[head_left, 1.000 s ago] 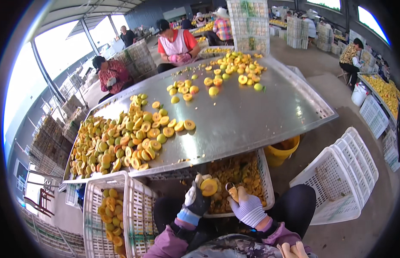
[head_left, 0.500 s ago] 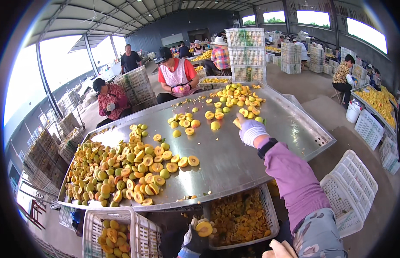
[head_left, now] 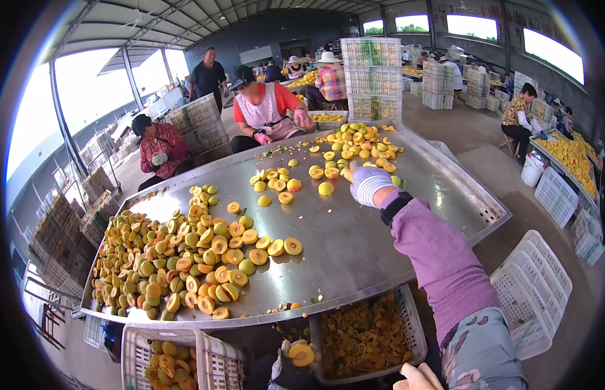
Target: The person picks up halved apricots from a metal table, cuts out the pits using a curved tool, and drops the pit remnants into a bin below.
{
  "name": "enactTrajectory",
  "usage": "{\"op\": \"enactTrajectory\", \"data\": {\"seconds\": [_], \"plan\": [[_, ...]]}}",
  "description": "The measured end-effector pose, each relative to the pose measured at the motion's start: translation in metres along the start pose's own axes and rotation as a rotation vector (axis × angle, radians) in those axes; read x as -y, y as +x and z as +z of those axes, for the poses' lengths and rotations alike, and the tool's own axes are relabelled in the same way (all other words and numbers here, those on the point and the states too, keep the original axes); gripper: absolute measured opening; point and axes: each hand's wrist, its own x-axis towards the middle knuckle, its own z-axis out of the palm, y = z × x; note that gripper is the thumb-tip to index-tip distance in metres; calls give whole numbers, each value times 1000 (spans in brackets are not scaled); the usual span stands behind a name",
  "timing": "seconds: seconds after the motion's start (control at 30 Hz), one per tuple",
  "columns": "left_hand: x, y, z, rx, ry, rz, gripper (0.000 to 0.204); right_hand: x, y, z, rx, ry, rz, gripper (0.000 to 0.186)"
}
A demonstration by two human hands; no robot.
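Observation:
My right hand [head_left: 369, 184], in a white and lilac glove, reaches over the steel table [head_left: 354, 250] beside the far pile of yellow-green peaches [head_left: 361, 140]. Its fingers are drawn together around a small pale yellow shape that I cannot make out. Low in the view, below the table edge, my left hand [head_left: 281, 367] is gloved and partly in shadow. It grips a peach half [head_left: 301, 355] with the yellow cut face showing. A large heap of halved peaches [head_left: 179, 260] covers the table's left side, and a smaller group [head_left: 276, 182] lies in the middle.
Below the table stand a crate of dark orange fruit pieces [head_left: 416, 325] and a white crate of peaches [head_left: 215, 364]. Empty white crates [head_left: 533, 296] are at right. Co-workers sit across the table, near a tall crate stack [head_left: 374, 78].
My right hand has shifted slightly left along the far pile. The left hand with the peach half has sunk a little. Across the table, a co-worker's hands have moved apart, one toward a crate.

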Motion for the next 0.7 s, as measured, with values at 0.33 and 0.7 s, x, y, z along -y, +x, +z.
{"op": "enactTrajectory", "data": {"seconds": [0.33, 0.7], "plan": [[19, -15, 49, -13, -23, 73, 54, 2, -42, -26, -85, -45, -82, 39], [43, -23, 96, -127, 164, 148, 49, -12, -198, 26, 81, 356, -624, 32]]}}
